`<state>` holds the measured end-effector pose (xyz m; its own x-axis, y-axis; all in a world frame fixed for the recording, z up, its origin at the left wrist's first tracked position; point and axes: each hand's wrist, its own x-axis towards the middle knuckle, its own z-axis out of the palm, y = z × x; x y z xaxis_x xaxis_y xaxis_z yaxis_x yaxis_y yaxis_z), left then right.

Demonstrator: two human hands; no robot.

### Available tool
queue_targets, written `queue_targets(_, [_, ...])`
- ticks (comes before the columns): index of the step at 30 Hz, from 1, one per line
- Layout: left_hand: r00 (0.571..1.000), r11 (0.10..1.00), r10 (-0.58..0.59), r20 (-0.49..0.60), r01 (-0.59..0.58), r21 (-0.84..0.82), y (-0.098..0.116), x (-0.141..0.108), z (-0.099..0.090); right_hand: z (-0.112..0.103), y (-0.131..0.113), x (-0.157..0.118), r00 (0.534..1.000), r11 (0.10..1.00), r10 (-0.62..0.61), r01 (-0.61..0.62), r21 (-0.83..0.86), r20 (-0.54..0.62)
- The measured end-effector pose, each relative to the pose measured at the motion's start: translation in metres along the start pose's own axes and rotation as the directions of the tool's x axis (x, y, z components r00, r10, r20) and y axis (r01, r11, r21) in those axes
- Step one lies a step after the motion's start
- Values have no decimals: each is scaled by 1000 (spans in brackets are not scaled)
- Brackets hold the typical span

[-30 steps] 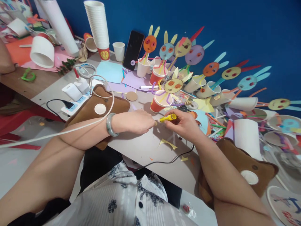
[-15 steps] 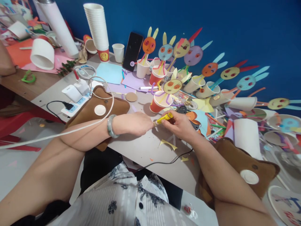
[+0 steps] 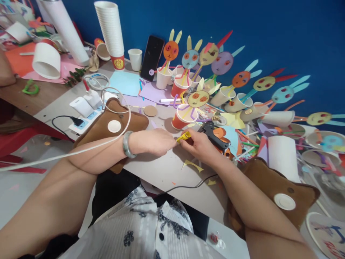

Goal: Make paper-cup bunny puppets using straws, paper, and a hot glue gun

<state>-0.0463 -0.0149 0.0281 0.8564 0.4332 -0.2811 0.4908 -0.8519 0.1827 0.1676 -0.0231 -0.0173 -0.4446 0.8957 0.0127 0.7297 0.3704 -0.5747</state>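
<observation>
looks well along, judging by the row of rabbits behind and to the right of the front cup, most already propped in cups with ears, eyes and mouths in place. includes one tipped rabbit far to the right of the front cup. shows a yellow rabbit in the front cup too, likewise eared and faced. seems to leave stock for more: a plain disc to the left of the front cup, a cup stack behind and well to the left of it. cannot tell about marks left to draw.

holds the yellow marker in the right hand, pinched between thumb and fingers, tilted, on the near side of the front cup. curls the left hand inward just beside the marker's far end, to the near left of the front cup, fingertips hidden. cannot tell there between pressed together and pinching something small. leaves the glue gun ungripped, to the right of the front cup.
</observation>
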Motion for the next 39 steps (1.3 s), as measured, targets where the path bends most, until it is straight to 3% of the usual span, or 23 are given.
queue_targets(5, [1000,1000,-19,20,20,-14,-1,0,1,5,-2,-1,998,987,-55,55,-154,2])
queue_targets(10, [999,999,-28,35,29,-32,-1,0,0,7,-1,2,997,979,-56,46,-196,-45])
queue_targets(15, [999,997,-22,25,24,-71,-1,-2,-3,0,3,3,996,998,-6,1,-59,-84])
queue_targets(22, [999,997,-22,39,25,-67,0,-5,-8,-15,9,1,959,993,102,-80,91,-264])
queue_targets(27, [999,999,-12,52,14,-43,0,-3,-6,-11,3,-1,994,992,68,-57,115,-86])
queue_targets(31, [998,999,-17,62,20,-45,-2,-1,-2,-3,-2,-1,1000,1000,11,-11,27,19])
queue_targets(39, [998,999,-8,67,11,-42,-2,-1,-2,5,-3,-1,997,991,-74,75,-112,14])
